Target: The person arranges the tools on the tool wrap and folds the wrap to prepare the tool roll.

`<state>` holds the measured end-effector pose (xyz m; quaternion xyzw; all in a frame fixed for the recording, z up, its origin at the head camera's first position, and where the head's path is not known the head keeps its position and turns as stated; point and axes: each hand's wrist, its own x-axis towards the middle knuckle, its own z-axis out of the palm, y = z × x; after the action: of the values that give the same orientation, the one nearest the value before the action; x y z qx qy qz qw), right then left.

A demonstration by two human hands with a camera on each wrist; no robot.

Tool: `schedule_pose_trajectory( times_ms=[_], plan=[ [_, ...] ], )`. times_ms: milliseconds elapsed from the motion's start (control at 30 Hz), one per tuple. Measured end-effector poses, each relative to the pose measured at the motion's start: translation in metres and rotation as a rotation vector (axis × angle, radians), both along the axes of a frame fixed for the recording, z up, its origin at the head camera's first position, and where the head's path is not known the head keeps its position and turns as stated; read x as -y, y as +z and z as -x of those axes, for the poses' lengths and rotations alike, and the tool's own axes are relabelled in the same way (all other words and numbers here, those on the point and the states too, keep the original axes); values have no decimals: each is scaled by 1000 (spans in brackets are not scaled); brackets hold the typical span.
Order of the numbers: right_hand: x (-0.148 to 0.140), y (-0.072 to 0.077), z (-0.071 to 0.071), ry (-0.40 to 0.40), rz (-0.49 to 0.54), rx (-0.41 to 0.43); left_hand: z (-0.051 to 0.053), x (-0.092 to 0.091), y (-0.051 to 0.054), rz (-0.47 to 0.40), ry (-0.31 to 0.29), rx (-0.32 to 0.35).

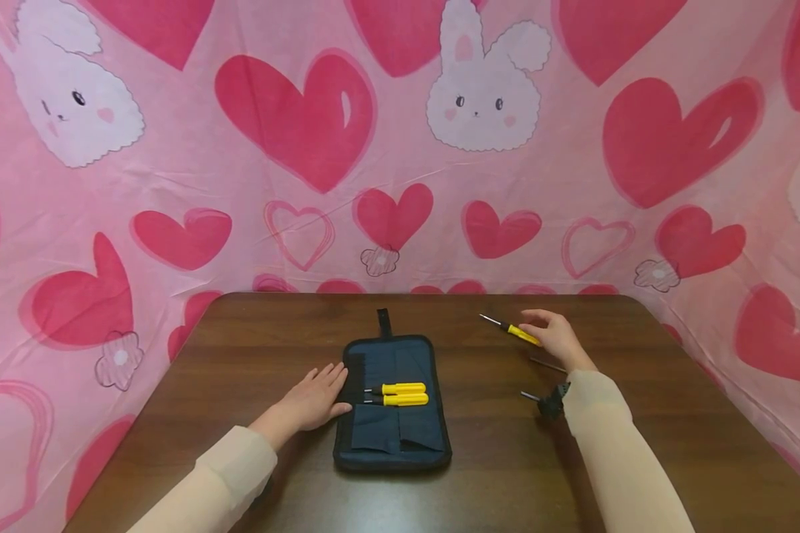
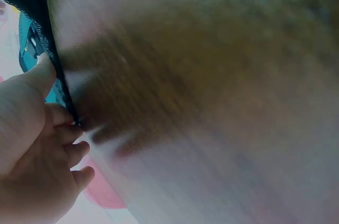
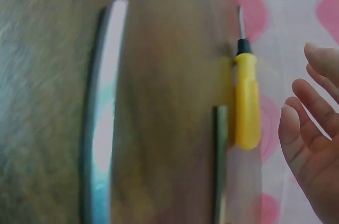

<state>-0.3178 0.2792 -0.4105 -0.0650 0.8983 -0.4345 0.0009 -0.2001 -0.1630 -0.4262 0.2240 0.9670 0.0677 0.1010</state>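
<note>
Screwdriver point(image 1: 512, 330) lies loose on the brown wooden table point(image 1: 273, 340), over toward the far right, its long axis on a slant: the tip points to the far left, away from the person, and the butt of the handle comes back toward the right hand point(image 1: 555, 339). It's a slim thing, a bright yellow handle, then a black collar, then a thin silvery shaft.

That right hand is just by the handle, fingers parted and softly bent, with nothing in their hold; the right wrist view shows a gap between them and the tool. Below it, two metal rods point(image 3: 107, 113) lie on the wood, partly covered by the wrist in the view from above.

The left hand point(image 1: 312, 397) rests on the left edge of a tool pouch point(image 1: 415, 359), fingers extended and thumb spread apart, touching it rather than gripping. The pouch lies flat, dark blue with black trim, its length running away from the person and a short black strap point(image 1: 384, 323) reaching out at the far end. Two more yellow-handled screwdrivers point(image 1: 405, 400) sit across it side by side, tips toward the left hand, handles to the right. Behind the table hangs pink cloth point(image 1: 433, 166) with hearts and rabbits.
</note>
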Motion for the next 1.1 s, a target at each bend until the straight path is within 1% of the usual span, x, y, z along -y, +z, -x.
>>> schedule_pose_trajectory(
  times_ms=[167,467,767,1100],
  plan=[
    [-5,-6,-2,-6,2,44,1,0,-1,5,2,3],
    [-12,-13,-2,23,-42,31,0,0,0,2,11,19],
    [-12,-22,4,-5,-108,62,-1,0,1,14,6,18],
    [-12,-22,5,-25,-138,79,-1,-1,1,11,3,15]
  ],
)
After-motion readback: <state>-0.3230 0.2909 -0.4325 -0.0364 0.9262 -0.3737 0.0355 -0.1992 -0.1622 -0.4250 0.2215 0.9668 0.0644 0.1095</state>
